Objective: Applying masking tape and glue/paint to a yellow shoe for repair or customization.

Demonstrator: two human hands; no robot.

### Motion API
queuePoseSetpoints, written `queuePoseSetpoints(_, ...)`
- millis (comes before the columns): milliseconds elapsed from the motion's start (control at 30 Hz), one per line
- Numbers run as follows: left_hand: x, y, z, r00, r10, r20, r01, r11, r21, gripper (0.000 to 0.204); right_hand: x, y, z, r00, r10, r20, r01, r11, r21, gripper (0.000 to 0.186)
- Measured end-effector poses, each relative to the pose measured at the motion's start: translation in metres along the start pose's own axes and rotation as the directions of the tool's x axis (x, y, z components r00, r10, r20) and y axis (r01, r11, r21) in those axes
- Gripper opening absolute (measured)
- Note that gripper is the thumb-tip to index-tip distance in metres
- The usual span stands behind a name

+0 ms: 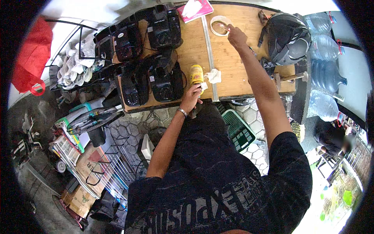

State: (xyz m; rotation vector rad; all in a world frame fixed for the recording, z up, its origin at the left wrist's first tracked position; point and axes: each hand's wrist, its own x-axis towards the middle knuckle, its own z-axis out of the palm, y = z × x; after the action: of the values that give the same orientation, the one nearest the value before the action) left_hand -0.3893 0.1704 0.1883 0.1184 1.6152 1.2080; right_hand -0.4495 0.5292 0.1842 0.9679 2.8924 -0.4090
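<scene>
My left hand (191, 96) covers the lower part of the yellow bottle (196, 74), and whatever small pale thing my fingers pinch beside it is too small to tell. My right hand (236, 36) hides the near rim of the tape roll (219, 24); whether my fingertips grip it cannot be made out. The pink box (196, 8) is cut off by the top edge. A person (331, 136) at far right is blurred, half lost behind the table (230, 66).

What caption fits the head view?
Left hand grips a yellow bottle while right hand reaches a tape roll on the wooden table.
</scene>
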Motion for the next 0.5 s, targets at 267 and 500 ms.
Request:
queuePoseSetpoints(267, 0.003, -0.002, -0.003, 0.997, 0.033, 0.063, -0.035, 0.999, 0.03, 0.044, -0.121, -0.007, 0.002, 0.981, 0.146, -0.129, -0.09, 0.926, 0.366, 0.026)
queuePoseSetpoints(500, 0.005, 0.001, -0.005, 0.991, -0.013, 0.133, 0.021, 0.998, -0.057, 0.05, -0.324, -0.075, 0.068, 0.926, 0.298, 0.231, -0.368, 0.583, 0.724, 0.028)
